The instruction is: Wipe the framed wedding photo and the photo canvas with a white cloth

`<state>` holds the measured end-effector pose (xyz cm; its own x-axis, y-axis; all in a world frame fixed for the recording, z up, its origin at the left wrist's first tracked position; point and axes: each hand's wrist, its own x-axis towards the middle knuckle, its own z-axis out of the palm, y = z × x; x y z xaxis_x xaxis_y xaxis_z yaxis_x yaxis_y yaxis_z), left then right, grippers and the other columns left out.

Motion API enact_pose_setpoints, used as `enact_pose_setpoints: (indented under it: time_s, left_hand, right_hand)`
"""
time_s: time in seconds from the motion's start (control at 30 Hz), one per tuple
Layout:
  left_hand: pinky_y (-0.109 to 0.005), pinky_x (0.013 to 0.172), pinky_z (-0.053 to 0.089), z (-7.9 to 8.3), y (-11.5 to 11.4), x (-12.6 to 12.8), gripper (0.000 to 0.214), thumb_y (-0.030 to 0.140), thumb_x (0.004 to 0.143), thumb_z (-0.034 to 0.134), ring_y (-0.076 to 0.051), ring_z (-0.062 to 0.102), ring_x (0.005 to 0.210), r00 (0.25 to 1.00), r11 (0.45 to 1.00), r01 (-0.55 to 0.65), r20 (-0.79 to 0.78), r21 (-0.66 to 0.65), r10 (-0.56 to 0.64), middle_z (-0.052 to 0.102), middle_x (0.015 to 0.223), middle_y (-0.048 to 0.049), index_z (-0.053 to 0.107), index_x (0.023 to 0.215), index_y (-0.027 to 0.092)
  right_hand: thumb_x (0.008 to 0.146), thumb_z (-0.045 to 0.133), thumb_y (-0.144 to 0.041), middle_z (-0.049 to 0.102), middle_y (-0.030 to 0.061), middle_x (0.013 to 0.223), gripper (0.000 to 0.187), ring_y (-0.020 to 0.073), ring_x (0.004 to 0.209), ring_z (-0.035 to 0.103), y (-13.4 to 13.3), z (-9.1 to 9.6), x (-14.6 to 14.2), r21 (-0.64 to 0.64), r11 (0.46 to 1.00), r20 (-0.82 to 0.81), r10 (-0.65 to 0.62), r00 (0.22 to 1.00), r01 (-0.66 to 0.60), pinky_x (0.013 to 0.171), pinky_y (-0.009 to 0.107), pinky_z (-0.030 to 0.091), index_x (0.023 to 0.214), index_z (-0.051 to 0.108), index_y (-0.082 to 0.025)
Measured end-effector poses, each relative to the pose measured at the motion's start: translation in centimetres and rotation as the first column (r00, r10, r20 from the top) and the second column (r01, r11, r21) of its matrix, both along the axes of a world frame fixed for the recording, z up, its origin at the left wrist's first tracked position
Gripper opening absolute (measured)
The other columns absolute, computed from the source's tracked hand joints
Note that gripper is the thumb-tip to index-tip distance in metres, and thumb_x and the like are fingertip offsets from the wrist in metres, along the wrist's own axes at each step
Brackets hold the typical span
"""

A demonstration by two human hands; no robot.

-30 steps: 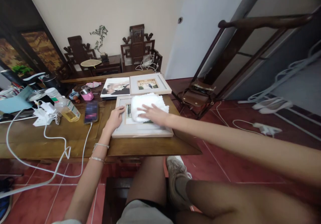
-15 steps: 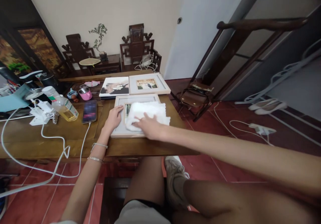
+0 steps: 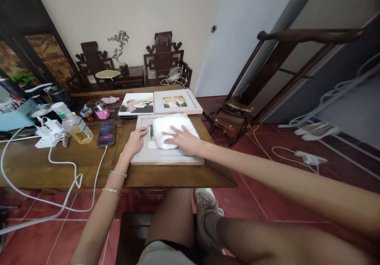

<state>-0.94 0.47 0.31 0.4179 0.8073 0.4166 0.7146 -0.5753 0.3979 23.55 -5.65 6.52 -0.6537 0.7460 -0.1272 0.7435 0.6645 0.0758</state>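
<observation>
A white picture frame point(image 3: 139, 154) lies flat near the table's front edge, with part of a photo showing at its centre left. My left hand point(image 3: 137, 140) is closed over the frame's left edge, fingers bent onto its border. On top of the frame sits a folded white fluffy cloth point(image 3: 162, 127), covering most of the photo. With fingers spread, my right hand point(image 3: 185, 139) presses flat on the cloth's right part.
Behind lie another framed photo point(image 3: 192, 105) and a photo panel point(image 3: 130, 108). To the left are a phone point(image 3: 106, 133) on a cable, a bottle of yellow liquid point(image 3: 80, 130), a power strip point(image 3: 47, 134) and a pink cup point(image 3: 102, 112). A chair point(image 3: 267, 39) stands right.
My right hand and the cloth have slid slightly away from me and to the right across the frame. My left hand stays on the frame's left edge.
</observation>
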Motion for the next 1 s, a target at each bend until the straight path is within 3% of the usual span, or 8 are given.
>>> enact_pose_setpoints:
  time_s: [0.13,0.23,0.3,0.43,0.6,0.8,0.9,1.0]
  left_hand:
    - [-0.037,0.108,0.041,-0.2,0.0,-0.1,0.052,-0.004,0.073,0.038,-0.02,0.059,0.117,1.0,1.0,-0.003,0.017,0.012,0.003,0.064,0.124,-0.0061,0.069,0.11,0.017]
    - [-0.038,0.107,0.042,0.0,-0.2,0.0,0.046,0.002,0.081,0.039,-0.02,0.058,0.118,0.998,1.0,-0.003,0.063,0.021,0.002,0.064,0.123,-0.0071,0.066,0.114,0.017]
    - [-0.038,0.107,0.04,0.3,-0.5,0.2,0.041,0.01,0.088,0.037,-0.02,0.055,0.121,0.994,1.0,-0.012,0.107,0.025,0.01,0.062,0.126,-0.0093,0.061,0.121,0.016]
    - [-0.036,0.11,0.035,0.9,-1.1,0.5,0.043,0.028,0.097,0.03,-0.02,0.048,0.128,0.97,0.998,-0.063,0.236,0.013,0.058,0.055,0.135,-0.0118,0.05,0.132,0.013]
    - [-0.035,0.107,0.039,1.0,-1.2,0.4,0.041,0.029,0.098,0.029,-0.019,0.053,0.122,0.938,0.991,-0.134,0.321,-0.015,0.131,0.059,0.13,-0.0114,0.056,0.125,0.014]
    - [-0.037,0.109,0.037,0.4,-0.8,0.4,0.034,0.021,0.094,0.038,-0.021,0.05,0.126,0.974,0.995,-0.098,0.207,-0.002,0.096,0.061,0.128,-0.0104,0.06,0.119,0.015]
    - [-0.037,0.11,0.035,0.0,-0.7,0.5,0.035,0.022,0.094,0.037,-0.02,0.049,0.128,0.946,0.989,-0.112,0.293,-0.098,0.137,0.059,0.131,-0.0097,0.059,0.121,0.015]
    - [-0.035,0.108,0.037,-0.1,-0.6,0.4,0.037,0.023,0.094,0.036,-0.019,0.052,0.125,0.893,0.979,-0.089,0.421,-0.184,0.16,0.059,0.13,-0.0102,0.057,0.123,0.013]
  right_hand:
    - [0.069,0.04,0.011,0.017,0.0033,0.157,0.083,0.0382,0.14,0.011,4.6,0.5,1.1,0.049,0.978,0.061,-0.205,0.977,0.202,0.1,0.07,0.025,0.142,0.039,-0.03]
    - [0.069,0.04,0.009,0.014,0.0023,0.157,0.085,0.041,0.14,0.01,5.8,0.9,0.0,0.027,0.954,0.034,-0.298,0.954,0.298,0.096,0.073,0.028,0.144,0.036,-0.032]
    - [0.071,0.041,0.008,0.016,0.001,0.157,0.083,0.0422,0.139,0.01,5.1,0.9,-1.7,-0.015,0.961,0.023,-0.276,0.961,0.277,0.096,0.074,0.028,0.143,0.036,-0.033]
    - [0.076,0.044,0.004,0.014,0.0013,0.157,0.074,0.043,0.139,0.01,1.5,0.8,-5.7,-0.107,0.991,-0.008,-0.087,0.996,0.086,0.097,0.075,0.024,0.142,0.039,-0.03]
    - [0.077,0.042,0.005,0.017,0.0014,0.156,0.071,0.0434,0.139,0.011,-3.2,2.3,-7.3,-0.232,0.97,-0.018,0.071,0.997,-0.073,0.095,0.076,0.027,0.139,0.044,-0.03]
    - [0.069,0.043,0.009,0.023,0.0041,0.155,0.079,0.0462,0.136,0.018,-6.3,5.2,-5.9,-0.398,0.915,0.062,-0.045,0.997,0.066,0.092,0.077,0.031,0.138,0.045,-0.029]
    - [0.07,0.04,0.009,0.028,0.0054,0.153,0.076,0.0452,0.134,0.024,-6.3,5.6,-6.3,-0.4,0.911,0.063,-0.085,0.994,0.103,0.09,0.076,0.035,0.137,0.047,-0.028]
    - [0.072,0.044,0.007,0.026,0.0062,0.154,0.074,0.0445,0.135,0.023,-5.9,5.2,-7.8,-0.358,0.933,0.009,-0.021,1.0,0.023,0.093,0.076,0.032,0.137,0.046,-0.027]
